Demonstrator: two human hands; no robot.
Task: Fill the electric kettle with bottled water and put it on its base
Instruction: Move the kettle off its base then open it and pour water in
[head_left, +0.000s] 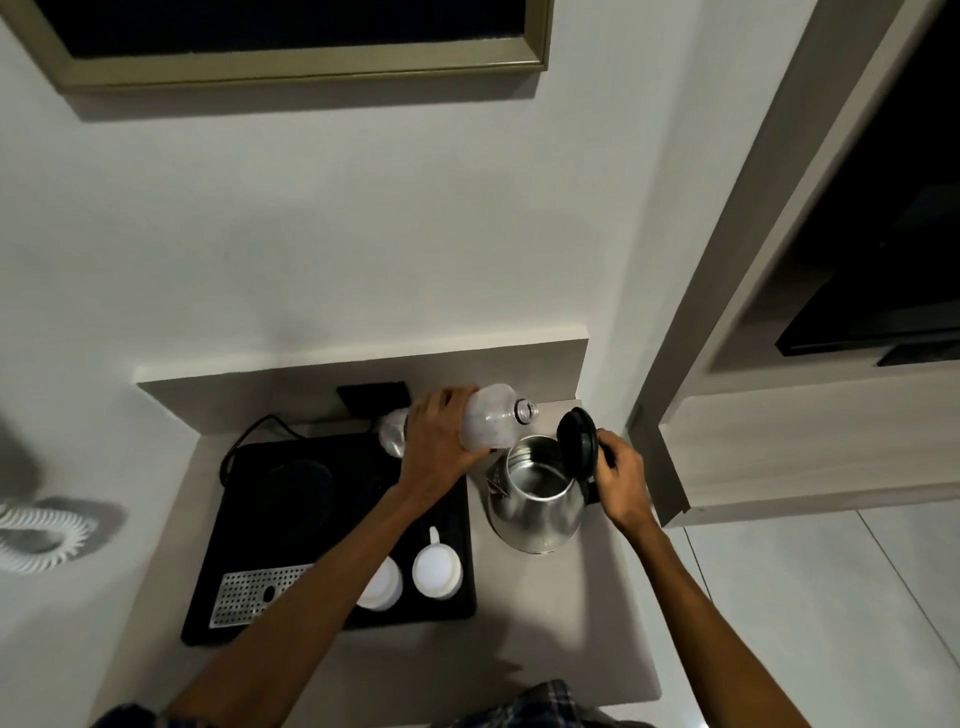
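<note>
A steel electric kettle (535, 514) stands on the grey counter to the right of a black tray, its black lid (576, 439) flipped up and the inside showing bare metal. My right hand (621, 478) grips the kettle's handle on its right side. My left hand (441, 441) holds a clear uncapped water bottle (496, 415) tilted on its side, its open mouth pointing right just above and behind the kettle's rim. The round black kettle base (298, 488) sits on the tray's far left part.
The black tray (457, 608) carries two white cups (436, 569), a perforated metal grate (249, 592) and a power cord at the back. A second clear bottle (392, 431) stands behind my left hand. A white wall rises behind; a wooden partition is at right.
</note>
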